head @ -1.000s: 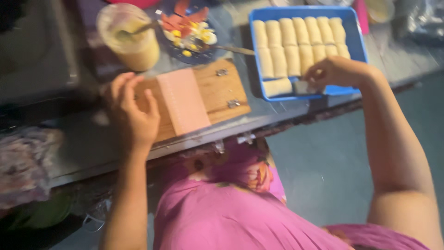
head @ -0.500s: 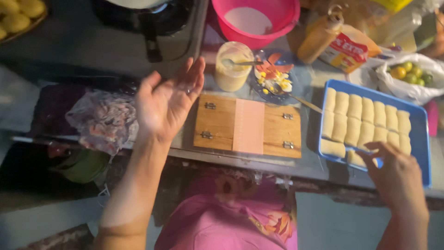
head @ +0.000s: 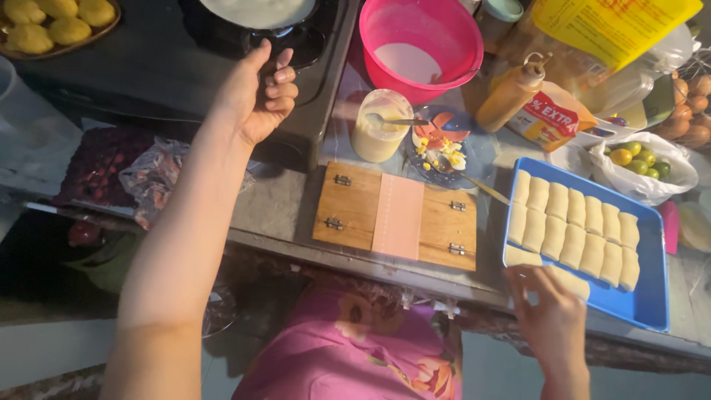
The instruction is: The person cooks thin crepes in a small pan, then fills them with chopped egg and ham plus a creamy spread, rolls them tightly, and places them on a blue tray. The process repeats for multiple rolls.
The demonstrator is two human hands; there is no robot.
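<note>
My left hand [head: 258,95] is raised over the black stove [head: 141,70], just below a pan [head: 259,10]. Its thumb is up, its fingers are half curled, and it holds nothing. My right hand [head: 552,318] is at the near left corner of a blue tray [head: 652,311], fingers spread and touching the nearest of several pale rolled wraps [head: 574,235]. Between my hands lies a hinged wooden board [head: 348,211] with a pink strip down its middle.
Behind the board stand a cup of pale batter with a spoon [head: 378,130], a plate of chopped filling [head: 444,144], a pink bowl [head: 422,44] and an orange squeeze bottle [head: 507,92]. A bag of limes [head: 641,163] sits at the right. Yellow balls [head: 52,26] lie far left.
My left hand rose from beside the board to the stove and its fingers curled. My right hand drew back to the tray's near corner. The view shifted left.
</note>
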